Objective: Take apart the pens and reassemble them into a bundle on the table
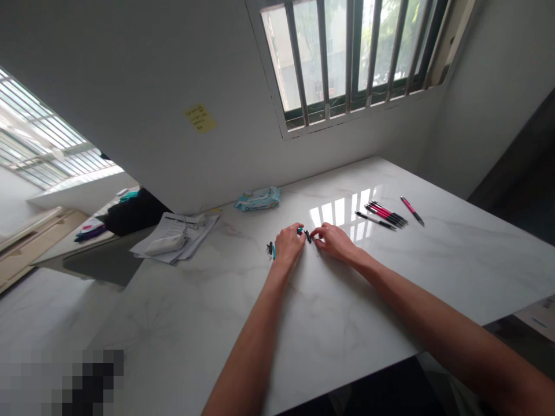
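Observation:
My left hand point(289, 244) rests on the marble-patterned table, fingers closed on a small teal pen part point(299, 230). Facing it, my right hand point(333, 241) is curled with thumb and fingertips drawn together; whatever they pinch is too small to make out. Between the hands is a short black pen part point(308, 236), close to the right fingertips. A thin, pale rod like a pen refill point(315, 249) lies just below those fingertips. Left of my left hand are small black parts point(270, 248) and a teal piece point(274, 252), partly hidden by the hand.
Several red-and-black pens point(385, 214) lie in a group to the right, with a black pen point(375, 221) beside them. One red pen point(412, 210) lies apart. A blue wipes pack point(258, 199) sits by the wall. Papers point(202, 234) carry a white object point(167, 245) at left.

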The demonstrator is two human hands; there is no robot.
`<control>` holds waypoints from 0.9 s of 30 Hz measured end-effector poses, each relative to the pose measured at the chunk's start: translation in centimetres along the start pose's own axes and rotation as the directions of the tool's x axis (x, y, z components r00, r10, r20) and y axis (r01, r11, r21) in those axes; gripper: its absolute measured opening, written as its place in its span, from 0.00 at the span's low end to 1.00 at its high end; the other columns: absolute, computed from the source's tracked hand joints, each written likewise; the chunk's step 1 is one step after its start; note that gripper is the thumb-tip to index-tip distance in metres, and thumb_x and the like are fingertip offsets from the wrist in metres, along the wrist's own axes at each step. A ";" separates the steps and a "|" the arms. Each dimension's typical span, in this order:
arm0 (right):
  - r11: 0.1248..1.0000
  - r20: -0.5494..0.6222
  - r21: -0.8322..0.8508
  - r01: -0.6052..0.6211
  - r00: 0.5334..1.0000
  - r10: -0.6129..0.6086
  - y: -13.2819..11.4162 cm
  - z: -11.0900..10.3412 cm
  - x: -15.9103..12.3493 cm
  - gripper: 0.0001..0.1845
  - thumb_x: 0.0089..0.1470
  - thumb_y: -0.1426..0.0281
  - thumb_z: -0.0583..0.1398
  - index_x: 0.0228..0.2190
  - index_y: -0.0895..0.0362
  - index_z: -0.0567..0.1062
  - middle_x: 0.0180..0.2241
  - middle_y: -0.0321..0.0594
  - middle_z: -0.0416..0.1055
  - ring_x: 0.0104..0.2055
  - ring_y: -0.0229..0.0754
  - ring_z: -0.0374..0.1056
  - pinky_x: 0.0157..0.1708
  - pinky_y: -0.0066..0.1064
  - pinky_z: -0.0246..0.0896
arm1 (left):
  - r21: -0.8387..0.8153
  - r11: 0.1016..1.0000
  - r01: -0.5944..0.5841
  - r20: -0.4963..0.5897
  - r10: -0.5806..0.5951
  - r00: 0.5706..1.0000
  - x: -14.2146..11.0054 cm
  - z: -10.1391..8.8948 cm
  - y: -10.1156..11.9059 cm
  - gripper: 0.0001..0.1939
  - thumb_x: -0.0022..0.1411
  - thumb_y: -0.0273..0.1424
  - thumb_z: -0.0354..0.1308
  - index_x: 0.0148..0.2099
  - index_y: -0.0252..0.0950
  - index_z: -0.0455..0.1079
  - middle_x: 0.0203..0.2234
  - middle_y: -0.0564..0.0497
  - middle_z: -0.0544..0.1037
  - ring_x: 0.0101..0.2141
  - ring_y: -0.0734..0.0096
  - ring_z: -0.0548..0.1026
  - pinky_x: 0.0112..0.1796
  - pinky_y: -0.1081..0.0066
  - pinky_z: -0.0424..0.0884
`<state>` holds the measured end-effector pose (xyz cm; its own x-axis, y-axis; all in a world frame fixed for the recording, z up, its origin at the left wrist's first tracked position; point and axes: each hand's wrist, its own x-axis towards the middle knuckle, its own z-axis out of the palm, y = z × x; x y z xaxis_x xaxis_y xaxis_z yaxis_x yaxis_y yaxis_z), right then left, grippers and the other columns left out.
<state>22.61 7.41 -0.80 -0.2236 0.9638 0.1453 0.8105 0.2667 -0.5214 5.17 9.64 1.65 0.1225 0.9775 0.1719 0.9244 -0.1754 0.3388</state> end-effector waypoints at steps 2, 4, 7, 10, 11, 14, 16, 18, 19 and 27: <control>1.000 0.000 0.011 0.001 1.000 -0.001 0.0 0.0 0.0 0.15 0.65 0.68 0.59 0.49 0.49 0.82 0.43 0.43 0.74 0.42 0.43 0.72 0.39 0.28 0.58 | -0.112 0.994 -0.022 -0.020 0.020 1.000 -0.7 -0.6 -0.5 0.16 0.66 0.33 0.59 0.54 0.43 0.80 0.43 0.45 0.84 0.45 0.55 0.81 0.49 0.62 0.72; 1.000 -0.003 0.027 0.001 1.000 -0.001 0.1 0.0 0.0 0.15 0.65 0.68 0.59 0.49 0.50 0.82 0.43 0.43 0.74 0.41 0.42 0.72 0.39 0.28 0.58 | -0.220 0.975 -0.015 -0.049 0.004 0.999 -1.5 -1.3 -1.1 0.16 0.67 0.31 0.55 0.53 0.41 0.80 0.44 0.46 0.83 0.43 0.60 0.80 0.49 0.65 0.72; 0.999 -0.006 0.041 0.007 1.000 -0.007 0.1 0.0 -0.1 0.15 0.64 0.69 0.59 0.48 0.50 0.83 0.43 0.43 0.74 0.40 0.42 0.72 0.39 0.28 0.58 | -0.349 0.936 0.033 -0.089 -0.068 0.994 -2.7 -2.4 -1.8 0.18 0.68 0.29 0.50 0.50 0.40 0.81 0.42 0.46 0.80 0.36 0.66 0.78 0.45 0.67 0.73; 0.998 -0.007 0.053 0.015 1.000 -0.015 0.2 0.0 -0.1 0.15 0.64 0.69 0.59 0.48 0.50 0.83 0.43 0.43 0.74 0.40 0.42 0.72 0.40 0.29 0.59 | -0.485 0.874 0.013 -0.104 -0.072 0.992 -4.0 -3.0 -1.8 0.15 0.67 0.32 0.52 0.48 0.38 0.80 0.40 0.47 0.80 0.34 0.69 0.77 0.40 0.69 0.74; 0.998 -0.006 0.058 0.017 1.000 -0.016 0.2 0.0 -0.1 0.15 0.64 0.69 0.60 0.48 0.50 0.83 0.42 0.43 0.74 0.40 0.42 0.72 0.41 0.29 0.59 | -0.521 0.853 0.003 -0.104 -0.068 0.992 -4.4 -3.1 -1.6 0.14 0.67 0.33 0.54 0.48 0.38 0.79 0.39 0.48 0.80 0.33 0.69 0.77 0.39 0.70 0.74; 0.994 -0.033 0.102 0.023 0.999 -0.020 0.3 -0.1 0.0 0.14 0.62 0.71 0.61 0.47 0.52 0.83 0.41 0.43 0.76 0.39 0.41 0.72 0.41 0.29 0.61 | -0.604 0.797 -0.026 -0.123 -0.060 0.991 -5.2 -2.7 -1.2 0.14 0.65 0.35 0.57 0.49 0.38 0.77 0.36 0.49 0.80 0.30 0.71 0.77 0.33 0.73 0.73; 0.980 -0.080 0.193 0.055 0.996 -0.040 0.1 -0.3 0.1 0.12 0.61 0.72 0.61 0.43 0.53 0.84 0.40 0.42 0.77 0.37 0.40 0.72 0.41 0.29 0.62 | -0.661 0.750 -0.028 -0.122 -0.071 0.990 -5.4 -2.2 -1.3 0.14 0.64 0.35 0.58 0.50 0.38 0.75 0.36 0.50 0.79 0.27 0.73 0.76 0.30 0.74 0.73; 0.940 -0.111 0.324 0.105 0.991 -0.072 -0.3 -0.5 0.0 0.10 0.62 0.70 0.61 0.40 0.54 0.83 0.38 0.40 0.79 0.36 0.40 0.73 0.40 0.29 0.65 | -0.718 0.696 -0.004 -0.093 -0.091 0.991 -5.4 -1.6 -1.6 0.13 0.64 0.35 0.59 0.49 0.38 0.73 0.35 0.51 0.79 0.26 0.74 0.77 0.30 0.74 0.73; 0.912 -0.108 0.391 0.126 0.990 -0.091 -0.7 -0.5 0.0 0.09 0.62 0.68 0.61 0.39 0.54 0.83 0.37 0.39 0.79 0.36 0.40 0.73 0.39 0.29 0.66 | -0.750 0.661 0.013 -0.075 -0.105 0.992 -5.3 -1.4 -1.7 0.13 0.63 0.36 0.61 0.49 0.38 0.72 0.34 0.51 0.79 0.27 0.74 0.78 0.30 0.74 0.74; 0.759 -0.113 0.618 0.206 0.978 -0.174 -2.7 -0.3 -1.1 0.12 0.56 0.61 0.67 0.39 0.55 0.79 0.35 0.38 0.80 0.36 0.40 0.74 0.38 0.32 0.70 | -0.976 0.189 0.103 0.049 -0.273 0.961 -5.4 -1.0 -1.9 0.23 0.54 0.42 0.73 0.45 0.33 0.76 0.32 0.47 0.82 0.31 0.68 0.82 0.40 0.65 0.79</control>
<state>20.84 5.67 0.75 -0.2986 0.8965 0.3274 0.2343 0.4014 -0.8855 2.44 4.61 0.99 -0.1174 0.9927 0.0277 -0.1651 -0.0470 0.9852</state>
